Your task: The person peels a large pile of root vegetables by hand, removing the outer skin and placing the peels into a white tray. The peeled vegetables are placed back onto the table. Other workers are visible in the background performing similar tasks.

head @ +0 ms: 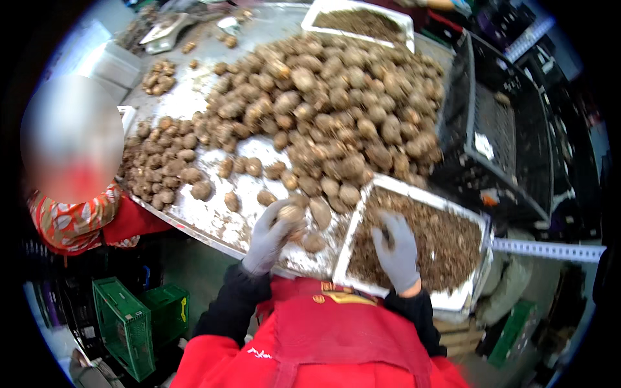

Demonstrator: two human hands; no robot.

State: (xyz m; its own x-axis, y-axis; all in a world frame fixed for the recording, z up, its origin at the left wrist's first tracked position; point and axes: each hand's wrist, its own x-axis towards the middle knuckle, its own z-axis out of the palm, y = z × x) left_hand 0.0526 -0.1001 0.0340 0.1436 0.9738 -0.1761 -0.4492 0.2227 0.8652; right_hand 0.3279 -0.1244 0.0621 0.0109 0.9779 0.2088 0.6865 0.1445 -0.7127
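My left hand, in a grey glove, grips a round brown tuber at the near edge of the table. Close beside it lie more tubers, among them an oval one. My right hand, also gloved in grey, hovers over a white foam tray of brown debris; its fingers are slightly curled and apart, and no item shows in it. Beyond both hands rises a large heap of hairy brown tubers.
Smaller tubers are piled at the left, near a person in a patterned sleeve. A black plastic crate stands right of the heap. Another foam tray is at the far edge. Green crates stand below left.
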